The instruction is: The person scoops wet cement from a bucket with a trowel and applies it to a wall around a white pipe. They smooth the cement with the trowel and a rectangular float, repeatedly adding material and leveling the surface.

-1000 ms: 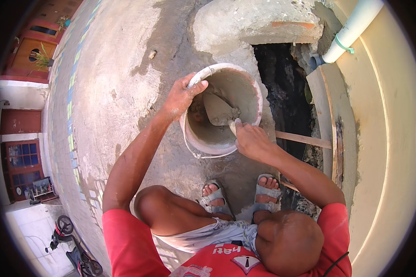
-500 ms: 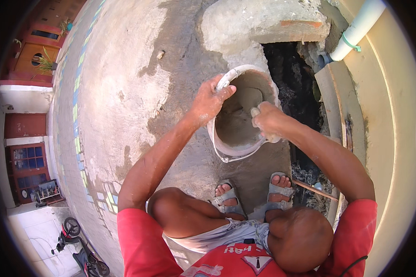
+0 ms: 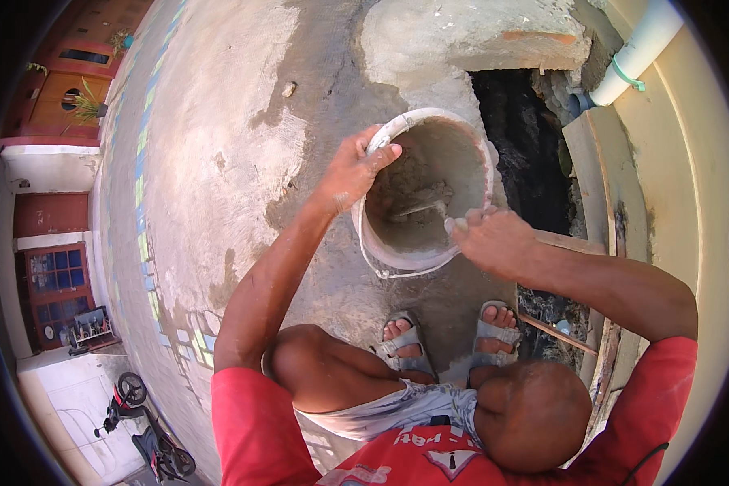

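A pale, mortar-smeared bucket (image 3: 488, 174) tilts toward me on the wet concrete, with grey wet mortar (image 3: 417, 166) inside. My left hand (image 3: 356, 174) grips its left rim, thumb over the edge and fingers outside. Over the right side of the opening, my right hand (image 3: 494, 239) is closed round the handle of a trowel (image 3: 421, 207). The trowel's blade is coated and partly sunk in the mortar, so its outline is unclear. The bucket's thin wire handle (image 3: 397, 274) hangs down on the side nearest me.
An open drain channel (image 3: 526, 154) runs right of the bucket, with a broken concrete slab (image 3: 518, 49) at its far end. A wooden stick (image 3: 555, 332) lies across it near my right foot. A white pipe (image 3: 636, 53) stands by the beige wall (image 3: 688, 267). A motorbike (image 3: 150, 429) is parked far left.
My right hand has drawn back rightward and toward me, and the trowel blade has turned and sits lower in the mortar. My left hand still grips the rim; the bucket's mouth faces me differently.
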